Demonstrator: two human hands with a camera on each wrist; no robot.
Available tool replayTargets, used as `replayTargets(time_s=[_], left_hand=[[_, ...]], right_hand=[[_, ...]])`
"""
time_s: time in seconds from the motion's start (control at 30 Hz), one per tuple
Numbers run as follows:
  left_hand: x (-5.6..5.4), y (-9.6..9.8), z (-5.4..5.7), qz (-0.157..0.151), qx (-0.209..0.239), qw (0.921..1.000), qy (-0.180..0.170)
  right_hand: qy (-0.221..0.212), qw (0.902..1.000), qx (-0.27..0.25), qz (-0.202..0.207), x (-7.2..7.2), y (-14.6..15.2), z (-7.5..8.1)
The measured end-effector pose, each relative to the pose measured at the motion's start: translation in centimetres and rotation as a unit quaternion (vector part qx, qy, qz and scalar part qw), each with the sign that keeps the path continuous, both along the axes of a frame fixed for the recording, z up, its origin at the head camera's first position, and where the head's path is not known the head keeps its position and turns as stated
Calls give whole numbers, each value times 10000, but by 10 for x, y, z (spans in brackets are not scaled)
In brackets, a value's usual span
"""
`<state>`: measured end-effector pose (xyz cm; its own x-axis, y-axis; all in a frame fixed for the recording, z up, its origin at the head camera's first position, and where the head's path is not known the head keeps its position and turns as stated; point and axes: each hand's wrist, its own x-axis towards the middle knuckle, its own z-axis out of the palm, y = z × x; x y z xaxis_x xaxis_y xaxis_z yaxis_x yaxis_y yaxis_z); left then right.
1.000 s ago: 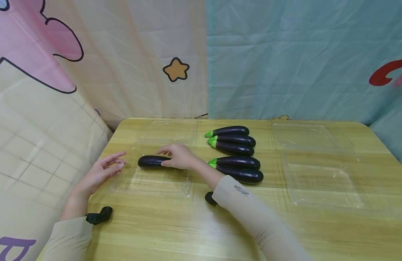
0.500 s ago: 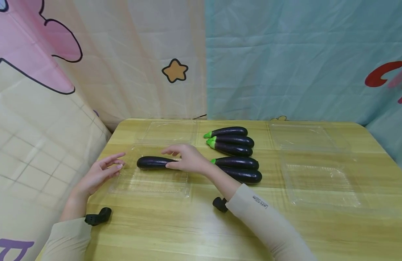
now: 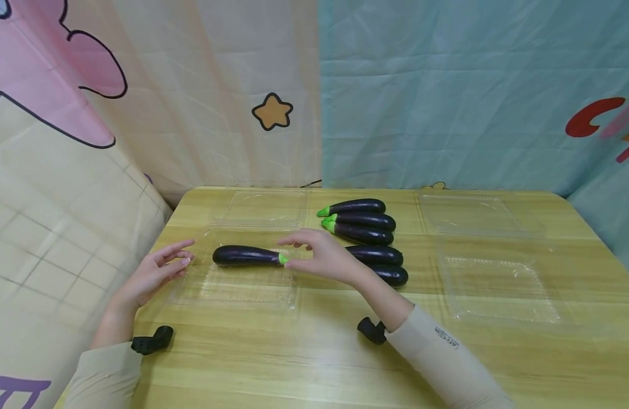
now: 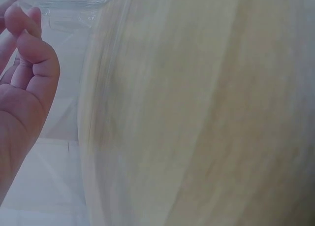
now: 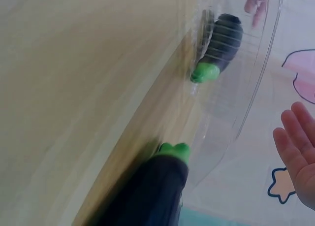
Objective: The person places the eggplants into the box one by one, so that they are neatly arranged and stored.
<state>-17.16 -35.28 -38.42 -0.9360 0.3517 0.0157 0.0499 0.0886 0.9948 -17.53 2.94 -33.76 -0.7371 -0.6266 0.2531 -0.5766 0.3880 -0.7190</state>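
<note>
A dark purple eggplant (image 3: 245, 255) with a green stem end lies in the base of a clear plastic clamshell box (image 3: 238, 302) on the left of the table. My right hand (image 3: 325, 257), fingers extended and holding nothing, is beside the stem end at the box's right side. In the right wrist view that hand (image 5: 300, 159) is apart from the eggplant (image 5: 224, 41), which shows through the clear wall. My left hand (image 3: 158, 272) stays at the box's left edge, fingers loosely bent, gripping no eggplant. Two eggplants (image 3: 381, 255) are partly hidden behind my right hand and forearm.
Three more eggplants (image 3: 363, 234) lie close together at the back middle, stems to the left. A second clear clamshell box (image 3: 503, 319) stands unfolded on the right of the wooden table (image 3: 253, 363). Printed curtains (image 3: 422, 102) hang behind the table.
My right hand has let go of the eggplant in the left box and moved right, uncovering its green stem end. My left hand has stayed at the box's edge.
</note>
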Motion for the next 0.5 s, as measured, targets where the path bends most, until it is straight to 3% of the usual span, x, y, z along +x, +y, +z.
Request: replayTargets(time_s=[0.23,0.5], left_hand=[[0,0,1,-4,46,10000,-7],[0,1,1,-1,-4,10000,-63]], right_hand=[[358,9993,15,-107,10,23,-3],[715,9957,499,-301,18,45,-6]])
